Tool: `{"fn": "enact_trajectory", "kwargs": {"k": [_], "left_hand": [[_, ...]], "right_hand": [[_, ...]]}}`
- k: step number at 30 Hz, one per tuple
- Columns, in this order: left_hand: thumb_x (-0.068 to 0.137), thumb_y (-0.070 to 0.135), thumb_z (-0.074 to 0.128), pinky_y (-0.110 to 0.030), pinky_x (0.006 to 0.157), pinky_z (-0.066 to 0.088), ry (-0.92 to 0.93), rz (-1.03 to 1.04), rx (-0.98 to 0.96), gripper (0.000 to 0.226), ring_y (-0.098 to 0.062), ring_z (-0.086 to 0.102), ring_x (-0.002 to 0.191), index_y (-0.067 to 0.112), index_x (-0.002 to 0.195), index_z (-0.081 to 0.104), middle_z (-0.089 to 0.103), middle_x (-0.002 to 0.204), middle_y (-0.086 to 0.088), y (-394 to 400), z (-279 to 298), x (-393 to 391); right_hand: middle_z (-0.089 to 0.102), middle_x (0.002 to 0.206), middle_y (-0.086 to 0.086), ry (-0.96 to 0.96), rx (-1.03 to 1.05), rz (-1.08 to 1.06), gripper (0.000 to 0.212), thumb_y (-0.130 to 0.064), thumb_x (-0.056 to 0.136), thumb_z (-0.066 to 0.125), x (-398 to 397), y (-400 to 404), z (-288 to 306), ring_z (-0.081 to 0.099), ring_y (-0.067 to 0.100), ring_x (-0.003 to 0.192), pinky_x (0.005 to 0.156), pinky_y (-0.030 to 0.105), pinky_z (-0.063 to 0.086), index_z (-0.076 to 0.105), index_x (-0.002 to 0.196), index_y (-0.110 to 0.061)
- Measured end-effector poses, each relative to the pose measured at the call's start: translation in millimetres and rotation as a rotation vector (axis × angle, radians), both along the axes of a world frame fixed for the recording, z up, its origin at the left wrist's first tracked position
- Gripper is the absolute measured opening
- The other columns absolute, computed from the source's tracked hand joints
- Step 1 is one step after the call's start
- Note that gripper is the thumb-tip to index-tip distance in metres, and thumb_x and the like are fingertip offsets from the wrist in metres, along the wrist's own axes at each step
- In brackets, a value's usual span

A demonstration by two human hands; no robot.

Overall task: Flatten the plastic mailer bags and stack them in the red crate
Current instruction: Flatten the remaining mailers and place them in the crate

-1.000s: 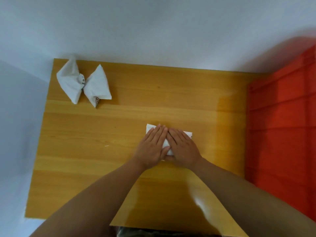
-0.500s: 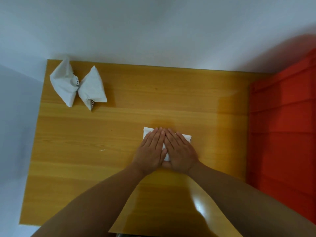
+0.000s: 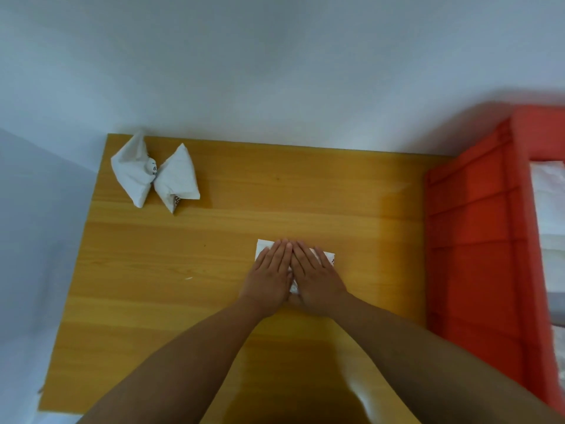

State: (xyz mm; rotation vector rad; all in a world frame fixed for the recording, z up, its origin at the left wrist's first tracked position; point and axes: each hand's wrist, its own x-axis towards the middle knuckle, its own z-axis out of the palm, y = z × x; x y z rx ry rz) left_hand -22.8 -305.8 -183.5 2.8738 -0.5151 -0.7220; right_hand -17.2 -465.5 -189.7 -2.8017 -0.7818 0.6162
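Both hands still pressing mailer | crate interior newly visible

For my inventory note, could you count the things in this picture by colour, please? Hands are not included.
White: 3, the crumpled bag at the table's far left, the bag under both hands, and the white sheets inside the crate, counted as one because I cannot separate them.
Red: 1, the crate.
Wood yellow: 1, the table.
Total: 5.
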Motion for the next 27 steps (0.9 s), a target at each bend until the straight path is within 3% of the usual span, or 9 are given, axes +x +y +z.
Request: {"fn": "enact_trajectory", "kwargs": {"k": [3,5,9,12,16,19,21,24,27], "left_hand": [[0.093,0.050,-0.018,-0.037,0.122,-0.001,0.066,0.000,0.035,0.077,-0.016,0.001,0.152,0.011,0.156,0.005,0.000,0.164,-0.004,1,13,7],[0.093,0.059,-0.005,-0.037,0.121,-0.007,0.159,0.020,0.045,0.077,-0.016,-0.009,0.152,0.017,0.157,-0.005,-0.012,0.164,0.002,4,23,14],[0.097,0.058,0.043,-0.047,0.119,0.013,0.180,0.007,0.072,0.085,-0.028,0.012,0.149,0.016,0.158,0.002,0.009,0.165,-0.003,5,43,29],[0.092,0.059,0.052,-0.043,0.111,0.023,0.080,-0.076,0.133,0.075,-0.030,0.029,0.136,0.015,0.149,0.031,0.039,0.147,-0.006,3,57,42],[0.087,0.059,0.061,-0.041,0.102,0.031,-0.171,-0.150,0.158,0.059,-0.029,0.045,0.118,0.012,0.123,0.052,0.054,0.122,-0.007,9,77,58],[0.062,0.051,0.086,-0.035,0.078,0.046,-0.463,-0.150,0.101,0.050,-0.023,0.060,0.086,0.017,0.092,0.065,0.063,0.090,-0.002,16,89,66],[0.069,0.037,0.084,-0.035,0.075,0.041,-0.573,-0.113,0.040,0.037,-0.023,0.059,0.082,0.018,0.093,0.063,0.062,0.089,-0.001,19,88,67],[0.079,0.021,0.071,-0.036,0.074,0.038,-0.620,-0.119,0.013,0.026,-0.025,0.054,0.082,0.015,0.101,0.059,0.062,0.094,-0.003,20,78,56],[0.070,0.026,0.075,-0.037,0.069,0.043,-0.520,-0.159,0.002,0.033,-0.024,0.055,0.077,0.015,0.099,0.063,0.063,0.090,-0.003,22,58,33]], "right_hand": [[0.037,0.157,0.011,0.076,-0.047,-0.084,0.099,-0.076,0.079,0.043,0,-7,15,0.034,0.030,0.145,0.114,0.053,0.019,0.034,0.151,-0.008],[0.028,0.159,0.010,0.082,-0.086,-0.134,0.101,-0.074,0.081,0.049,4,-13,25,0.027,0.032,0.147,0.114,0.052,0.020,0.023,0.155,-0.011],[0.034,0.147,0.009,0.080,-0.178,-0.139,0.107,-0.075,0.075,0.062,11,-15,41,0.034,0.030,0.132,0.103,0.045,0.025,0.024,0.152,-0.011],[0.044,0.132,0.009,0.041,-0.188,-0.110,0.087,-0.070,0.077,0.065,16,-8,52,0.042,0.031,0.119,0.095,0.043,0.031,0.042,0.137,-0.010],[0.048,0.132,0.010,-0.045,-0.164,-0.099,0.050,-0.039,0.097,0.056,41,-6,74,0.046,0.030,0.119,0.096,0.039,0.036,0.043,0.136,-0.011],[0.064,0.097,0.007,-0.270,-0.124,-0.047,0.047,-0.026,0.073,0.084,61,-7,96,0.060,0.025,0.084,0.067,0.034,0.049,0.062,0.112,-0.011],[0.064,0.082,0.006,-0.407,-0.082,-0.064,0.049,-0.020,0.059,0.092,64,-9,98,0.060,0.024,0.070,0.056,0.033,0.049,0.066,0.100,-0.011],[0.066,0.085,0.008,-0.465,-0.073,-0.061,0.049,-0.017,0.058,0.090,52,-9,93,0.061,0.027,0.074,0.059,0.036,0.051,0.071,0.103,-0.010],[0.067,0.086,0.005,-0.415,-0.071,0.010,0.049,-0.021,0.052,0.088,28,-9,76,0.062,0.025,0.075,0.060,0.033,0.051,0.073,0.098,-0.015]]}}
